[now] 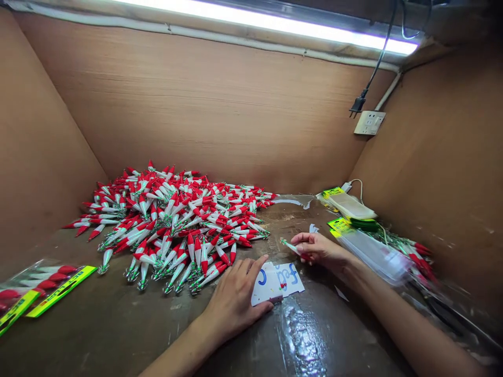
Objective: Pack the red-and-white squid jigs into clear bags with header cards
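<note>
Head view: what does the right hand point(320, 248) hold?

One lure point(291, 245), pinched between thumb and fingers. Its green hooked end points left, away from the palm; the red end is partly covered by the fingers. The lure is raised just beyond a white card point(260, 287) marked with blue writing.

And the left hand point(239, 285)?

Palm down, at the card's left end. Thumb and forefinger stand wide apart, the thumb by the near edge. Whatever lies beneath the palm is hidden.

Condition of the card?

Flat on the brown table point(149, 335), with small red and yellow specks on its surface. Near it, the tabletop carries a glossy patch of clear tape point(302, 335).

Where is the main stock?

Beyond the left hand, in a broad heap of red and white lures point(176, 220), lying at all angles, many with green hooks showing.

Other items recorded?

At far left, filled packs point(61, 290) with yellow-green headers, lures visible inside. At right, clear sleeves point(373, 256) in stacks, with more lures beside them. On the wall, a socket point(370, 123); a black plug point(357, 104) hangs close to it.
</note>
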A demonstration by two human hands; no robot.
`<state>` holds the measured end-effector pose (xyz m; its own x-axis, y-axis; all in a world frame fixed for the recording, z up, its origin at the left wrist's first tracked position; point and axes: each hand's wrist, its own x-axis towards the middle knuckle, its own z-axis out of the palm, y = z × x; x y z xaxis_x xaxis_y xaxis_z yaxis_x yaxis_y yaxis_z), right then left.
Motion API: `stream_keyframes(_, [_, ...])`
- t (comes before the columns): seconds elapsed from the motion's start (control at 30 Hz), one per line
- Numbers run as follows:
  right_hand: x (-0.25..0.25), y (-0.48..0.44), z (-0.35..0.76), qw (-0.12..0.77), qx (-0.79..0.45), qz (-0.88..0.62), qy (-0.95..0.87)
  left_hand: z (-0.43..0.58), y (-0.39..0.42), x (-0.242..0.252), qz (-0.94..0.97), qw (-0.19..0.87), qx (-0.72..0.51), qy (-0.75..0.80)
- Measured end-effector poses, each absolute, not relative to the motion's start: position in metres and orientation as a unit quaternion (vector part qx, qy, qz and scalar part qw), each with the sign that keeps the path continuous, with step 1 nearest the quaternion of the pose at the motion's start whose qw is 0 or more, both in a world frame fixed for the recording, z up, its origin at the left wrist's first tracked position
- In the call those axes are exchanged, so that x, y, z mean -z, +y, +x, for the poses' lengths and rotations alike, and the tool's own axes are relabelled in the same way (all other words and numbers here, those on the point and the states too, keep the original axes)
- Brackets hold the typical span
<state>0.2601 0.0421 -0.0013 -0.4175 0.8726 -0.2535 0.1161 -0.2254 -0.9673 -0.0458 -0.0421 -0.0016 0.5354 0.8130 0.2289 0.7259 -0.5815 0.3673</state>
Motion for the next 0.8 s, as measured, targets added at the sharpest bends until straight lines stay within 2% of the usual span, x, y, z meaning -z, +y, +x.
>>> stream_keyframes(0.13, [-0.007, 0.036, 0.267, 0.236, -0.604, -0.426, -0.632, -0.046, -0.043, 0.000, 0.872, 0.114, -0.188, 0.438])
stream_keyframes(0.3, [0.004, 0.022, 0.232, 0.239, -0.523, -0.430, -0.696, -0.046, -0.043, -0.001, 0.873, 0.111, -0.187, 0.436])
stream_keyframes(0.53, [0.002, 0.013, 0.222, 0.197, -0.299, -0.409, -0.839, -0.047, -0.041, -0.001, 0.872, 0.113, -0.177, 0.443])
stream_keyframes(0.8, [0.011, 0.007, 0.208, 0.185, -0.171, -0.352, -0.901, -0.047, -0.042, 0.003, 0.869, 0.107, -0.177, 0.449])
